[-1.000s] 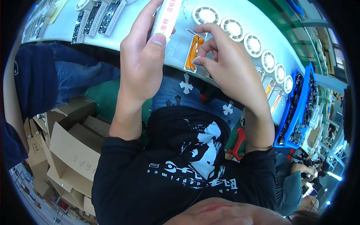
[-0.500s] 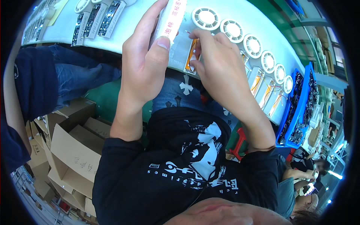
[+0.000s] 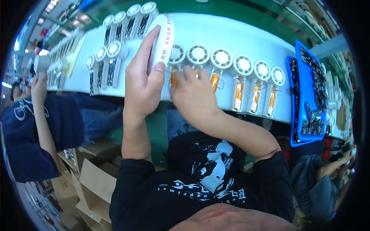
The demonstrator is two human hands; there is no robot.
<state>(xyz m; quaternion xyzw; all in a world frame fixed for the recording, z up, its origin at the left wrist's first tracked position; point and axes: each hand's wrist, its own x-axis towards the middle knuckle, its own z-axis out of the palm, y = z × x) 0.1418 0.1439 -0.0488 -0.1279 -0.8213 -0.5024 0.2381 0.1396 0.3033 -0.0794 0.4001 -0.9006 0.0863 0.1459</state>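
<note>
My left hand [image 3: 142, 86] is wrapped round a white roll of tape [image 3: 166, 42] with red print on its side, held up above the table's near edge. My right hand [image 3: 196, 92] lies over the handles of the leftmost white handheld fans [image 3: 198, 54], its fingers bent down and bunched. What the fingertips hold, if anything, is hidden beneath them. An orange-wrapped insert [image 3: 174, 79] shows beside the right thumb, in the leftmost handle. To the right, several more fans lie in a row, their handles uncovered, with orange inserts [image 3: 238, 93] and thin wires.
Fans with dark circuit boards [image 3: 112, 71] lie on the white table [image 3: 246, 36] at the left. Blue trays [image 3: 312, 135] of small dark parts stand at the right end. Open cardboard boxes [image 3: 96, 179] sit below. A person [image 3: 42, 131] works at my left.
The view has swung, so the fan row now lies more level and more of the table shows. My left hand still holds the roll; my right hand stays low over the fan handles.
</note>
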